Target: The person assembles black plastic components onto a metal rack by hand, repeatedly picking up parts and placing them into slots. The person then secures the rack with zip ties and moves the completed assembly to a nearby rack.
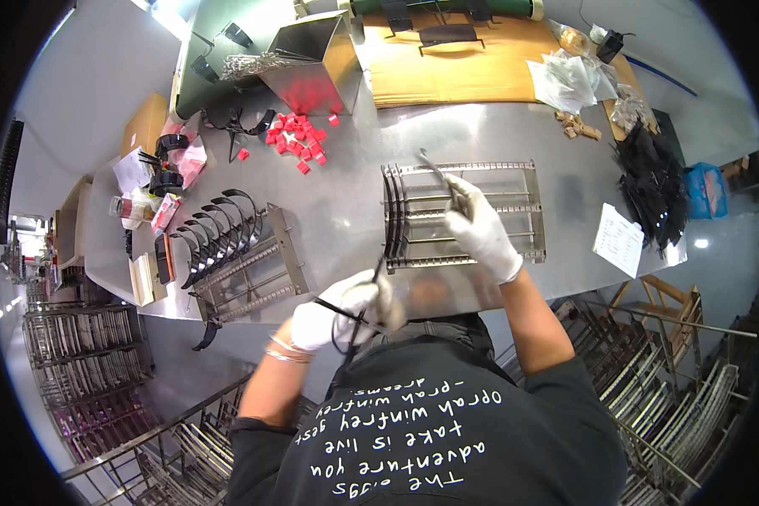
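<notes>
My right hand (481, 231), in a white glove, grips a thin curved dark strip (435, 166) above a metal rack with toothed rails (493, 166). Several glossy black curved strips (393, 215) stand side by side in the slots at the rack's left end. Close to my body, my left hand (341, 310), also gloved, holds a bunch of thin black strips (334, 308); its fingers are slightly blurred. A second toothed rack (286, 253) lies to the left, with a row of black curved bands (218, 234) set on it.
Red plastic caps (294, 140) lie scattered before a sheet-metal bin (310, 82) holding wire pieces. Cardboard (449, 79) covers the table's back. A written sheet (618, 240) and a black heap (651, 183) are at right. Stacked racks (677, 392) stand behind me.
</notes>
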The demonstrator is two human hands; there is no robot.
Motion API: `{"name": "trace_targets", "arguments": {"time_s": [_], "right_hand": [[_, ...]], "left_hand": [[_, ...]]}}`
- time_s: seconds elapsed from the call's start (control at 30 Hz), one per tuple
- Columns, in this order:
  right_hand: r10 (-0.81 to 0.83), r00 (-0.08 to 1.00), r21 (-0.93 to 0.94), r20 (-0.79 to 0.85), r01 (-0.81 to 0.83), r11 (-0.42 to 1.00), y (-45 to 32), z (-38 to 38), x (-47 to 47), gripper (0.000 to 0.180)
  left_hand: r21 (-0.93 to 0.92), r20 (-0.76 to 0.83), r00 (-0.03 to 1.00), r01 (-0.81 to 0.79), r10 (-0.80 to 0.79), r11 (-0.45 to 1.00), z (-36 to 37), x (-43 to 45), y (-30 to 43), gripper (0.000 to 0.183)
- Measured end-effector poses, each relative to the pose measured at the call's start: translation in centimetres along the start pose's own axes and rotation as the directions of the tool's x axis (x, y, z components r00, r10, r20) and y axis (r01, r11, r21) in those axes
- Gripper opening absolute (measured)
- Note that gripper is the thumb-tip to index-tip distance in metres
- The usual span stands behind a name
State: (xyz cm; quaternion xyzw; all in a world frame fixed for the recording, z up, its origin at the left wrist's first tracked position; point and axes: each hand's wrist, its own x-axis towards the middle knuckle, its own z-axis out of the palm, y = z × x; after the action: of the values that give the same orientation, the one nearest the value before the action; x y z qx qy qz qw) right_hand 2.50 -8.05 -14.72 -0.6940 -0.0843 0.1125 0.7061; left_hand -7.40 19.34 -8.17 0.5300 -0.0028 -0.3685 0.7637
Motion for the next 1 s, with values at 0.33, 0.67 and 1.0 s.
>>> {"name": "trace_targets", "arguments": {"time_s": [0.33, 0.67, 1.0], "right_hand": [[0.383, 0.918, 0.093, 0.107, -0.393, 0.915, 1.5, 5.2, 3.7, 0.063], [0.068, 0.998, -0.269, 0.009, -0.063, 0.961, 5.0, 4.6, 2.4, 0.058], [-0.53, 0.839, -0.664, 0.123, 0.466, 0.584, -0.2, 6.1, 7.7, 0.066]], "left_hand": [[0.411, -0.421, 0.317, -0.768, 0.85, 0.49, -11.2, -17.2, 10.3, 0.032], [0.768, -0.08, 0.94, -0.155, 0.333, 0.621, -9.1, -5.2, -2.2, 0.073], [0.825, -0.404, 0.876, 0.226, 0.262, 0.517, -5.6, 0.6, -6.0, 0.059]]}}
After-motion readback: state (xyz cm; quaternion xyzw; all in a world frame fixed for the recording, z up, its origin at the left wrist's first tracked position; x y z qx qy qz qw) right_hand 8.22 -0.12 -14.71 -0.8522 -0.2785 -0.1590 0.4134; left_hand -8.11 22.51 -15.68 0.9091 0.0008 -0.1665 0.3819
